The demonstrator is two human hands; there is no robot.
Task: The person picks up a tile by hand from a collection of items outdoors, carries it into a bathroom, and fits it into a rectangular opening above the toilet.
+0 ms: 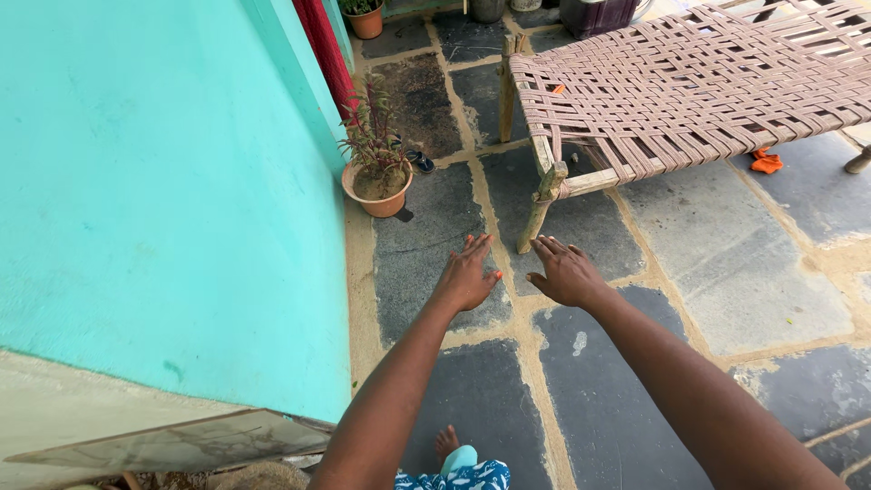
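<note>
Both my arms reach forward over a stone-slab floor. My left hand (467,272) is spread flat, palm down, fingers apart, holding nothing. My right hand (564,270) is beside it, also palm down with fingers apart and nothing in it. Both hands hover just short of the near wooden leg (537,207) of a woven cot (689,86), which stretches away to the upper right. Neither hand touches the cot. My bare foot (445,442) and a blue patterned cloth show at the bottom edge.
A turquoise wall (163,181) fills the left side. A clay pot with a reddish plant (377,177) stands by the wall, another pot (366,18) farther back. An orange scrap (767,162) lies under the cot. A flat slab (172,443) leans at the wall's base.
</note>
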